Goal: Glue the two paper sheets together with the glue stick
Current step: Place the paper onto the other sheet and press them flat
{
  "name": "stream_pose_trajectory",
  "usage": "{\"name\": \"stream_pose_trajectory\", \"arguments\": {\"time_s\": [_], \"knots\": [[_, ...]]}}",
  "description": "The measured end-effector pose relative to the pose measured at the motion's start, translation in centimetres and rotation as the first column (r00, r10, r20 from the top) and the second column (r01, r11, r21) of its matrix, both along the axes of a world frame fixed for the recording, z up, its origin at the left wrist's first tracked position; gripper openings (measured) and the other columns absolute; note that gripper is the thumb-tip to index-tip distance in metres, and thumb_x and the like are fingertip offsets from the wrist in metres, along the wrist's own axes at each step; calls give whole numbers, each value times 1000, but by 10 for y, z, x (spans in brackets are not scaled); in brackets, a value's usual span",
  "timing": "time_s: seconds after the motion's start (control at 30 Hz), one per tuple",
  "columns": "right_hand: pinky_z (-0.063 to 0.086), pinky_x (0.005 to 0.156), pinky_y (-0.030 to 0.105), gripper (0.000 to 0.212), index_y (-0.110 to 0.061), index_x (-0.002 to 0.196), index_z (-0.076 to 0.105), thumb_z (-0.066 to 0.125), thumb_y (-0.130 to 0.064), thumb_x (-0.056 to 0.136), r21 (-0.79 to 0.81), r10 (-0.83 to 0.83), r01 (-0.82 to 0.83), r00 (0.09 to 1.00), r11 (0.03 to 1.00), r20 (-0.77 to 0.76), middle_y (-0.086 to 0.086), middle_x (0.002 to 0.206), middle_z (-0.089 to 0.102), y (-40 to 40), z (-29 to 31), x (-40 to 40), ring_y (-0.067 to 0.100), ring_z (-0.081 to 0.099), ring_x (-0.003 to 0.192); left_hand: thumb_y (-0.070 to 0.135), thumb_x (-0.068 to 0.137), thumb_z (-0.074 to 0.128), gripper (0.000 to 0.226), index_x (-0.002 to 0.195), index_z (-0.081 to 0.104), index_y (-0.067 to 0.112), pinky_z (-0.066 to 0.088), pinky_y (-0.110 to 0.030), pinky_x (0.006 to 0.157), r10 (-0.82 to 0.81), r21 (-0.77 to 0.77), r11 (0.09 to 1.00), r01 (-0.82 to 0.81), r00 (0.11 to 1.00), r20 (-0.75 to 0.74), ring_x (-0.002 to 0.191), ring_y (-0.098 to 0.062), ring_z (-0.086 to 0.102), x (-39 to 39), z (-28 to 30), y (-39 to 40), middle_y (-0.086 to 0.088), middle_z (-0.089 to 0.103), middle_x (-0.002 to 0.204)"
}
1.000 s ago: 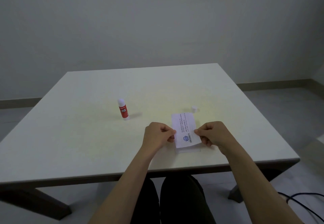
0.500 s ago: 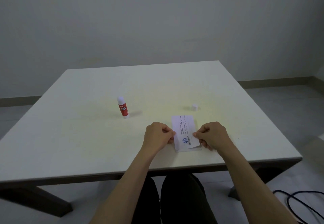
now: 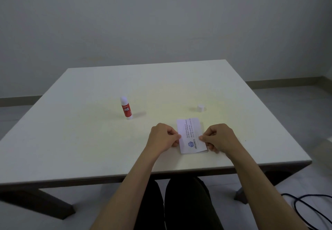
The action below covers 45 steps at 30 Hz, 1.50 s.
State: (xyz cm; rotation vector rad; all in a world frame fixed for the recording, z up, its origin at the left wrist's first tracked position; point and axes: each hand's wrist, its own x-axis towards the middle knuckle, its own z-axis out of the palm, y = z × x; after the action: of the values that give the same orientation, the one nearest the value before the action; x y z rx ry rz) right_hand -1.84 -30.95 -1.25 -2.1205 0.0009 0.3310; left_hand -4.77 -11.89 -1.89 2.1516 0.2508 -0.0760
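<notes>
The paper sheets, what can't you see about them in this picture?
- Lower sheet: head view; the printed top sheet covers it, so only a thin edge shows.
- Glue between them: hidden by the top sheet.
- Printed words: too small to read.
- Left hand and right hand fingertips: curled under, grip unclear.

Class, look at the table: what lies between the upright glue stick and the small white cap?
Nothing. In the head view the table between the glue stick and the cap is bare; the paper sheets lie nearer the person.
</notes>
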Motion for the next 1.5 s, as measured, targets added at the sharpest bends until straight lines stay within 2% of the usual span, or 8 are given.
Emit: {"name": "stream_pose_trajectory", "arguments": {"time_s": [0.4, 0.67, 0.83, 1.07, 1.17, 1.33, 1.43, 1.5], "knots": [[39, 35, 20, 15, 1, 69, 63, 70, -8, 79, -36, 11, -10, 999, 999, 39, 8, 48, 62, 1, -1, -2, 13, 48, 35, 14, 80, 68, 19, 61, 66, 17, 54, -21, 67, -2, 15, 1000, 3, 1000, -18, 45, 1, 62, 1, 0, -1, 7, 66, 56], [39, 34, 16, 15, 0, 68, 62, 69, -7, 79, -98, 33, -24, 995, 995, 90, 6, 49, 63, 3, -3, -3, 3, 46, 28, 14, 79, 69, 15, 64, 68, 15, 52, -17, 63, -11, 34, 999, 11, 1000, -22, 46, 1, 62, 2, -1, 0, 3, 68, 60], [40, 42, 17, 18, -3, 62, 58, 67, -4, 77, -158, 43, -19, 988, 987, 147, 1, 50, 58, 7, -3, -6, 10, 51, 43, 13, 78, 69, 15, 63, 67, 14, 56, -23, 65, -2, 91, 996, 3, 1000, -15, 48, -3, 63, 3, -2, -3, -5, 74, 68], [41, 59, 30, 35, -15, 54, 42, 68, -5, 75, -260, 60, -15, 985, 966, 165, -4, 52, 50, 11, -4, -6, 22, 53, 63, 11, 71, 67, 11, 60, 65, 10, 53, -34, 65, -24, 217, 976, 14, 999, 44, 64, -22, 66, 1, -3, -10, 4, 61, 52], [38, 57, 28, 41, -17, 59, 35, 71, -7, 74, -230, 31, 7, 986, 973, 165, -2, 59, 44, 10, -6, -5, 23, 48, 59, 14, 72, 69, 12, 67, 66, 4, 50, -37, 64, -24, 247, 969, 4, 997, 75, 73, -27, 66, 2, -6, -10, -7, 69, 64], [33, 51, 27, 45, -20, 62, 31, 74, -10, 72, -217, 26, 5, 990, 976, 136, -1, 64, 42, 10, -8, -1, 21, 42, 58, 26, 73, 75, 28, 89, 54, 17, 37, -26, 60, 10, 244, 969, -50, 987, 160, 74, -16, 53, 0, -11, -8, 5, 55, 80], [33, 49, 26, 45, -20, 63, 31, 74, -11, 73, -235, 25, 7, 991, 972, 130, -1, 65, 44, 9, -8, 0, 21, 45, 58, 34, 82, 66, 55, 131, 46, 20, 41, -30, 91, -180, 312, 943, 117, 966, 183, 112, -20, 51, -1, -13, -7, -2, 48, 131], [32, 48, 25, 45, -21, 63, 31, 74, -12, 73, -256, 33, 3, 990, 967, 138, -1, 65, 44, 9, -7, 0, 22, 47, 59, 48, 87, 54, 75, 149, 19, 24, 16, -39, 115, -395, 489, 811, 322, 917, 51, 145, -19, 15, 0, -14, -5, 5, 16, 158]]}}
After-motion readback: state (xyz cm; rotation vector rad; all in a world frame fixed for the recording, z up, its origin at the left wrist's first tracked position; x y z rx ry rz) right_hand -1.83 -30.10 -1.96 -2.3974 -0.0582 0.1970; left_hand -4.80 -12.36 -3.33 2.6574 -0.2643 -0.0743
